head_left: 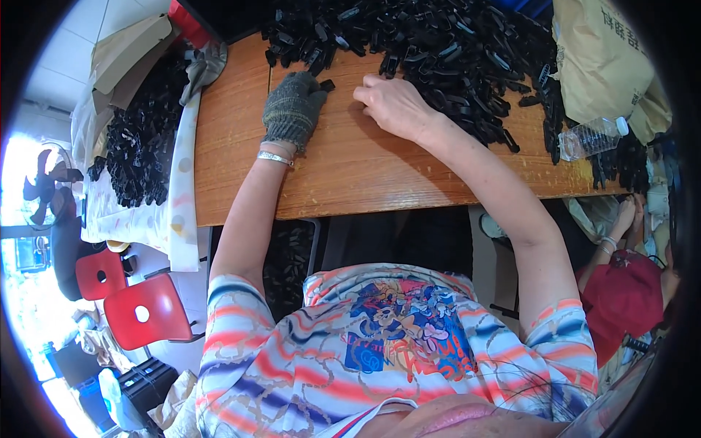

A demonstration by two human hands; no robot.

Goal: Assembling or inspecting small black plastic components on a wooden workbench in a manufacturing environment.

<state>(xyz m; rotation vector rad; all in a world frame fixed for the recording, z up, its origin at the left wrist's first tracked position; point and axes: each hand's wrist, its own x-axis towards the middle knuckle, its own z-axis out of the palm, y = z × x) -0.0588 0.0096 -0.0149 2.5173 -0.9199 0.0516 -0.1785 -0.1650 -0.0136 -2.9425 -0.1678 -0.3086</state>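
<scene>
My left hand, in a grey knitted glove, is closed over the wooden table with a small black plastic piece showing between thumb and fingers. To its right, my bare right hand is held low over the tabletop, fingers curled in and pressed together. Whatever those fingertips may hold is hidden. Just beyond both hands spreads a big heap of black plastic pieces, long and narrow, some with a shine.
The wooden table has its near edge before my body. Another black heap lies at left on a pale cover. At right are a clear plastic bottle, a brown paper bag and a person in red. Red chairs stand lower left.
</scene>
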